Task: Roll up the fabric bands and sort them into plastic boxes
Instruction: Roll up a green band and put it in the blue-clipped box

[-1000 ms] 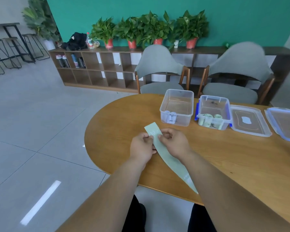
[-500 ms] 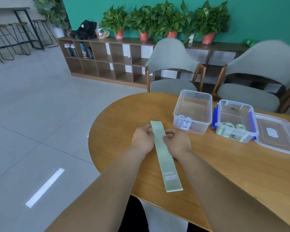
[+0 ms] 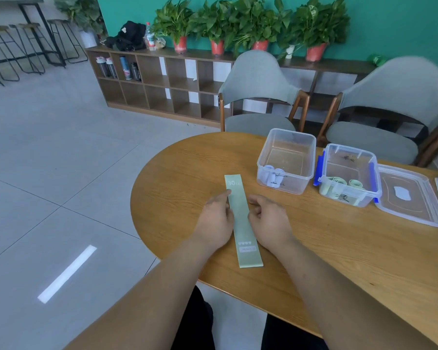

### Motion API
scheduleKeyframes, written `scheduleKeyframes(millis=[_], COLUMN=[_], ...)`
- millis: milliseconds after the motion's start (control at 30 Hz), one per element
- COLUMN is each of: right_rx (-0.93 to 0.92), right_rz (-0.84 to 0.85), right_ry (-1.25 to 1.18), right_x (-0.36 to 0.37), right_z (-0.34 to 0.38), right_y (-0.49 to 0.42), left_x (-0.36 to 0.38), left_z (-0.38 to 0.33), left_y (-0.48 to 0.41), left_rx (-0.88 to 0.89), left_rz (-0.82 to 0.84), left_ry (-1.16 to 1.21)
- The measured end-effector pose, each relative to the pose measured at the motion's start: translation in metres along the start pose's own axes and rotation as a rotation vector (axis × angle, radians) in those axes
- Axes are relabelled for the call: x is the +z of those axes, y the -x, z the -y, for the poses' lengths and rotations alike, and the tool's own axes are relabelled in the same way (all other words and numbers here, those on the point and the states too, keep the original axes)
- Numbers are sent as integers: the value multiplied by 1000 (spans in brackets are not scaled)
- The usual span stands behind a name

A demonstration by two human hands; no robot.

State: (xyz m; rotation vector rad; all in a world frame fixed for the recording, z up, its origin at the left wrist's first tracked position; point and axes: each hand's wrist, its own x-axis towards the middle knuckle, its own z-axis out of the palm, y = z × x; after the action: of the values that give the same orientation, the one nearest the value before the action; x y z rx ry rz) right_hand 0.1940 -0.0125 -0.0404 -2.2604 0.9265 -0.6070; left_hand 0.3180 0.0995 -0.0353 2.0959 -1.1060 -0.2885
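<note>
Two hands flank a pale green fabric band [image 3: 240, 223] lying flat on the wooden table [image 3: 177, 178], near-left of the clear plastic box [image 3: 297, 184]. The left hand [image 3: 216, 221] touches its left edge with straight fingers [image 3: 225, 196]. The right hand [image 3: 269, 219] curls beside the right edge, grip unclear.

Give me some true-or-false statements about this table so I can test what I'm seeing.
1. The green band lies flat and unrolled on the table. True.
2. The blue-clipped box holds green rolls. True.
3. The plain clear box holds green rolls too. False: it holds white rolls.
4. Both boxes have lids on. False: both are open, and a lid lies on the table beside them.
5. One hand reaches into a box. False: the left hand and right hand flank the band.
</note>
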Motion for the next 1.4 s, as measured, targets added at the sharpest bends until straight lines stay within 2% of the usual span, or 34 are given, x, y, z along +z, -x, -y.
scheduleKeyframes(millis=[100, 233, 600, 700, 800, 900, 1133, 1400], right_rx=[-99, -188, -271, -332, -400, -416, -418, -423], right_rz=[-1, -61, -39, 67, 191, 234, 212, 93], right_ry=[18, 127, 72, 14, 73, 90, 36, 67], right_x=[-13, -19, -22, -27, -29, -30, -30, -27], right_z=[-11, -21, -21, -19, -19, -19, -23, -22], right_y=[26, 56, 77, 80, 82, 82, 81, 82], left_x=[-6, -3, -8, -8, -6, -5, -5, -5], left_z=[10, 17, 17, 18, 17, 18, 17, 14], left_y=[22, 50, 77, 79, 83, 85, 87, 88], left_rx=[75, 198, 264, 296, 326, 382, 438, 460], left_rz=[-5, -34, -11, -40, -69, -86, -88, -48], left_ry=[-26, -181, -104, -62, -59, -60, -23, -42])
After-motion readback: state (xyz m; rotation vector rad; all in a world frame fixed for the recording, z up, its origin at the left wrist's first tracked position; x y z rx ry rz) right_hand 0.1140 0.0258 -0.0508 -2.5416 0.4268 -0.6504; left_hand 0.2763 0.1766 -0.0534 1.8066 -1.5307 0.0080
